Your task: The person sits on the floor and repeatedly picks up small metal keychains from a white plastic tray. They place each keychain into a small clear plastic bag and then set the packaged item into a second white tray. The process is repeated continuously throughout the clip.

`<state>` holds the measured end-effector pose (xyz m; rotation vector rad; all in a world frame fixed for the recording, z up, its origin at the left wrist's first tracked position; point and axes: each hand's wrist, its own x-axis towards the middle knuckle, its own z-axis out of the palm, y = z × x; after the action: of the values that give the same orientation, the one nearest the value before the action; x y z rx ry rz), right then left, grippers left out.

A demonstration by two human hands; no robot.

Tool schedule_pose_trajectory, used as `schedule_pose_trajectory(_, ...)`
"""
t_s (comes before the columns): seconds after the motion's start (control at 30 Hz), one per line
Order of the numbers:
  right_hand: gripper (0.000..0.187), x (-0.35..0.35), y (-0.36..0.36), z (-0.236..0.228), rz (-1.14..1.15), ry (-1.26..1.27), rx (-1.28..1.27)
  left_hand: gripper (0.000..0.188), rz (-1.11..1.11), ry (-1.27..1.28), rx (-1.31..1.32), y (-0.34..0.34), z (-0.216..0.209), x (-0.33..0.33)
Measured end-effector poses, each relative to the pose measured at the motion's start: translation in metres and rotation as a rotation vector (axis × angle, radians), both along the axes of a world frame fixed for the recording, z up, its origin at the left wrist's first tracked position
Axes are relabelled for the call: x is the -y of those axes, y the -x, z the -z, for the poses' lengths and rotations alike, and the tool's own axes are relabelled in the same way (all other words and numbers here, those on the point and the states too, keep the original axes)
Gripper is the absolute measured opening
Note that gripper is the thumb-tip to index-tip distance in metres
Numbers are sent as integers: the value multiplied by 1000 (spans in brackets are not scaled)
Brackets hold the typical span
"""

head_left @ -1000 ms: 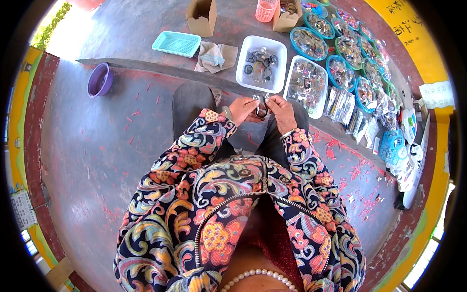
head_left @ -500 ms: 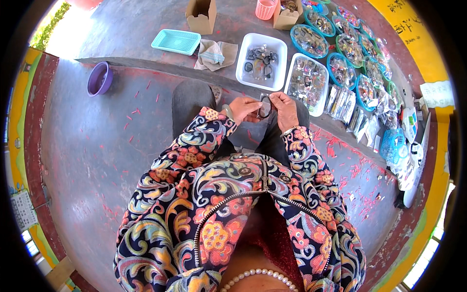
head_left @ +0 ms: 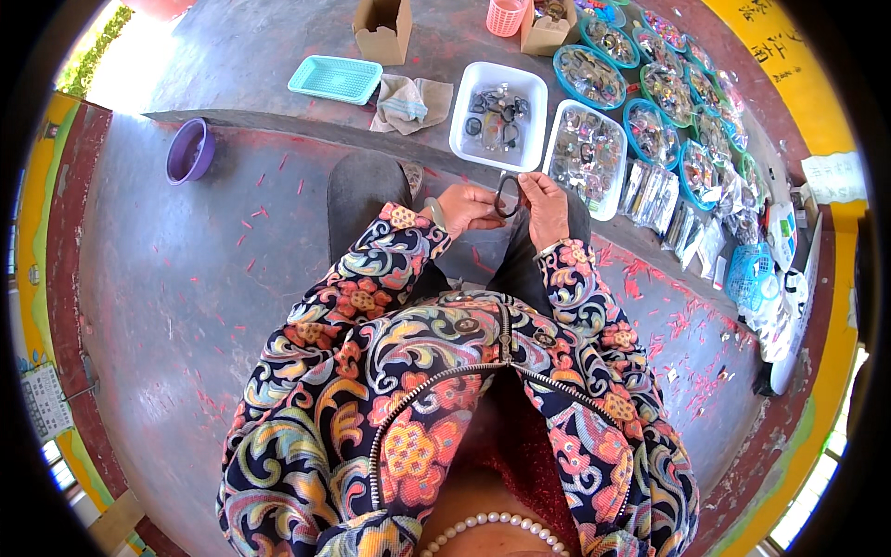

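Between my hands, above my knees, a black looped band (head_left: 502, 198) stands roughly on edge; it looks like a bracelet or a watch strap, but I cannot tell which. My right hand (head_left: 548, 210) pinches it from the right side with thumb and fingers. On the other side my left hand (head_left: 461, 208) has its fingers drawn together against the lower left of the loop. Just beyond the hands, a white tray (head_left: 458, 141) contains several similar dark bands and some pale ones. A second white tray (head_left: 554, 139), filled with small mixed pieces, sits to its right.
A grey cloth (head_left: 429, 100) and a turquoise basket (head_left: 311, 91) lie on the raised ledge, with a cardboard box (head_left: 385, 42) behind. Round baskets of packaged goods (head_left: 594, 79) crowd the right. A purple basin (head_left: 174, 165) stands left. Red scraps litter the floor.
The black band has turned so that its open loop shows more plainly. My left fingers have shifted slightly down along it; my right hand has stayed nearly in place.
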<state>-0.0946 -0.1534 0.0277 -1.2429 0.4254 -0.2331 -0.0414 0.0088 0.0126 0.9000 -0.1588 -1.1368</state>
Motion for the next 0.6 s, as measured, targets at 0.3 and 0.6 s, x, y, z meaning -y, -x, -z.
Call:
schedule_pose_trajectory(0.3, 14, 2, 4, -3, -79, -4, -45, 16, -49, -111, 56, 6, -8, 2)
schedule_pose_trajectory(0.6, 14, 5, 7, 0, -75, 76, -61, 17, -17, -170, 98, 10, -15, 3)
